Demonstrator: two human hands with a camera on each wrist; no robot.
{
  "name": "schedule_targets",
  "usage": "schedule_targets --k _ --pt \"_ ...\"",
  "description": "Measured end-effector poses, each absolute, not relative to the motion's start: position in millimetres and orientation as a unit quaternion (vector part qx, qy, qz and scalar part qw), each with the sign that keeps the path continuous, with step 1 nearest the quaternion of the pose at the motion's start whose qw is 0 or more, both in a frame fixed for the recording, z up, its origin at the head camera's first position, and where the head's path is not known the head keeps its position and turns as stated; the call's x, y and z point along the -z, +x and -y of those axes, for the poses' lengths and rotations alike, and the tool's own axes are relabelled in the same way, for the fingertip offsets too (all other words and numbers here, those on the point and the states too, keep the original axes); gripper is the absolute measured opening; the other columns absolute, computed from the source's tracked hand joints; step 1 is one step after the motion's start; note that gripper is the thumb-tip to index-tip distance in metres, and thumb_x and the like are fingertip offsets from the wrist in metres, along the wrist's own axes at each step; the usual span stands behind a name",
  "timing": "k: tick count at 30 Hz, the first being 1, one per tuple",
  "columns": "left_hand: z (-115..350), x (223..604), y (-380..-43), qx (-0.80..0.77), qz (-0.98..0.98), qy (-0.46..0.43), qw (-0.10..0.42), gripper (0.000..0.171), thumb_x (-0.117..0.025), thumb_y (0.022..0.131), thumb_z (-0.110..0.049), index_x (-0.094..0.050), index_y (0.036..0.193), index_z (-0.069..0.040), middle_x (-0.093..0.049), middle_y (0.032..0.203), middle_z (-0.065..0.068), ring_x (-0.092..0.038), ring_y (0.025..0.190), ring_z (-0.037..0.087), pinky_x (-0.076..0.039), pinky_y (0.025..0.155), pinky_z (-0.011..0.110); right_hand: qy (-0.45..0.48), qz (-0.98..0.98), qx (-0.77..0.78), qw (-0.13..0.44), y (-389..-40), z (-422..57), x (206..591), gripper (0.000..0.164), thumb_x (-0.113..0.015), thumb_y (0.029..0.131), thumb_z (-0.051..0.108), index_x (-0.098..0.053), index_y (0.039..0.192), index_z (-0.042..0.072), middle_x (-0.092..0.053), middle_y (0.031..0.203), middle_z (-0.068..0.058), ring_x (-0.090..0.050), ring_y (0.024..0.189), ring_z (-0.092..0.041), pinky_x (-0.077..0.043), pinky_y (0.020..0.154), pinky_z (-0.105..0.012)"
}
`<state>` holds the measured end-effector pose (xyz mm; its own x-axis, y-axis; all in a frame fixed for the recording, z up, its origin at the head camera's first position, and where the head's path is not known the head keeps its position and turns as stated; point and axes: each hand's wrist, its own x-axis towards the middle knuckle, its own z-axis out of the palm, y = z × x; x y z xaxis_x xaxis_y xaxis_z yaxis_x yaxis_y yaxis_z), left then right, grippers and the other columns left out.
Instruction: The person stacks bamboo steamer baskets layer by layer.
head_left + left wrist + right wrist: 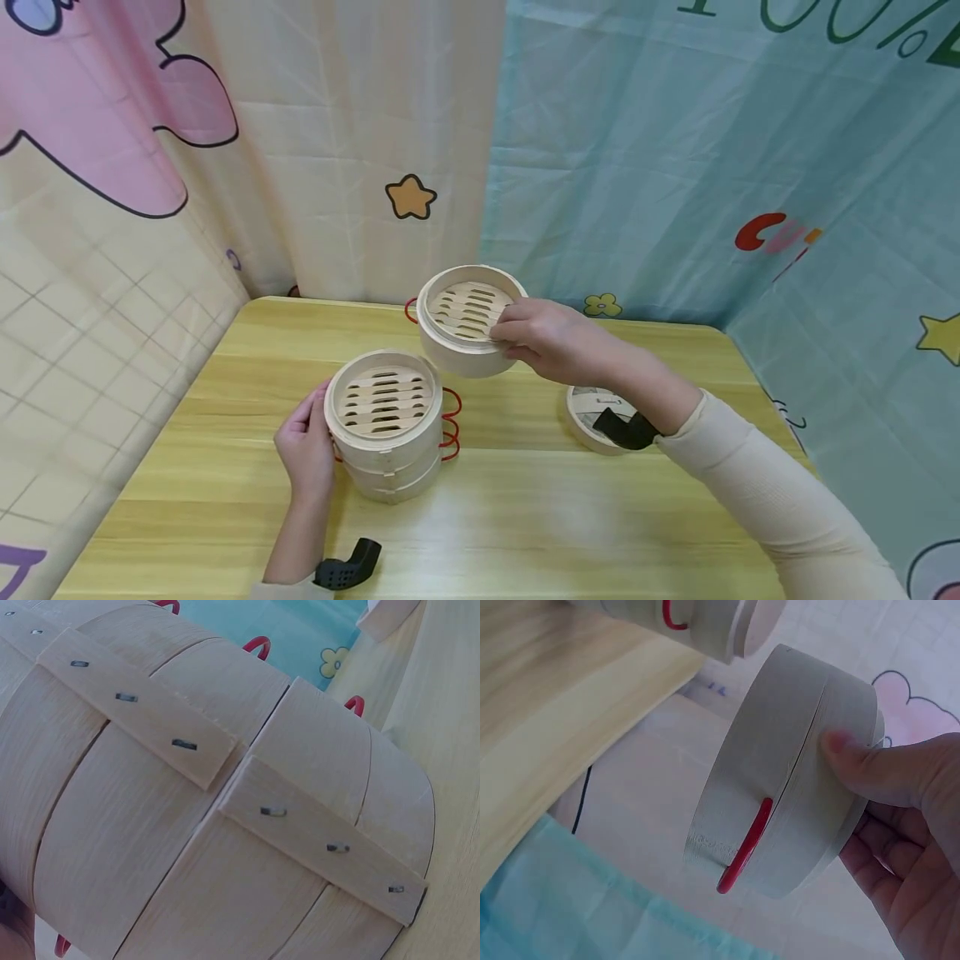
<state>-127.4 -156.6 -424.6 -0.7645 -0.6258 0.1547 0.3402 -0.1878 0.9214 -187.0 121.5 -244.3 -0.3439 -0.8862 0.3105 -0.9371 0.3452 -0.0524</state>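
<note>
A stack of bamboo steamer baskets (390, 467) stands on the table, its slatted top tier facing up and red loop handles along its side. My left hand (307, 454) holds the left side of this stack, with its fingertips partly hidden. The stack's stapled wall (187, 787) fills the left wrist view. Above the table, behind and to the right of the stack, my right hand (551, 333) grips a separate steamer basket (472, 357) by its right rim. In the right wrist view, the thumb lies on the outer wall of that basket (780, 787) near a red handle.
A round steamer lid (588, 433) lies on the wooden table (525, 533) to the right, partly behind the right wrist's black camera mount (626, 429). Another black mount (348, 567) is on the left wrist. Printed curtains (360, 125) hang behind the table and at both sides.
</note>
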Motion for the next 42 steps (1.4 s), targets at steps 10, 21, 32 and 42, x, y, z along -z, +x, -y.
schedule_targets --k 10,21,32,42 --pt "153 425 -130 0.751 0.56 0.134 0.323 0.028 -0.061 0.089 -0.011 -0.063 0.104 0.013 -0.069 0.085 -0.005 -0.063 0.068 0.003 -0.048 0.05 0.012 0.597 0.785 -0.114 0.117 -183 -103 234 0.021 -0.072 0.075 -0.002 -0.065 0.094 0.003 -0.061 0.092 -0.004 -0.055 0.088 -0.018 -0.046 0.082 -0.029" --pt "154 425 -131 0.752 0.558 0.12 0.331 0.029 -0.059 0.09 -0.01 -0.062 0.103 0.016 -0.069 0.087 -0.003 -0.065 0.081 0.008 -0.051 0.069 0.017 0.631 0.761 -0.104 0.111 -178 -70 235 0.017 -0.069 0.078 -0.002 -0.063 0.093 0.004 -0.062 0.09 -0.002 -0.055 0.09 -0.018 -0.044 0.084 -0.026" --pt "154 427 -132 0.77 0.532 0.121 0.33 0.014 -0.06 0.089 -0.006 -0.07 0.095 0.0 -0.069 0.084 -0.002 -0.064 0.075 0.007 -0.052 0.064 0.015 0.643 0.755 -0.087 0.094 -172 -53 246 0.017 -0.067 0.079 -0.001 -0.064 0.094 0.005 -0.062 0.091 -0.001 -0.055 0.089 -0.017 -0.045 0.081 -0.024" --pt "154 426 -131 0.779 0.519 0.138 0.324 0.012 -0.061 0.088 -0.005 -0.073 0.089 -0.007 -0.068 0.074 -0.002 -0.06 0.059 0.004 -0.049 0.05 0.013 0.643 0.756 -0.085 0.088 -169 -46 261 0.018 -0.068 0.077 -0.002 -0.065 0.093 0.005 -0.063 0.089 -0.002 -0.055 0.086 -0.017 -0.046 0.078 -0.023"
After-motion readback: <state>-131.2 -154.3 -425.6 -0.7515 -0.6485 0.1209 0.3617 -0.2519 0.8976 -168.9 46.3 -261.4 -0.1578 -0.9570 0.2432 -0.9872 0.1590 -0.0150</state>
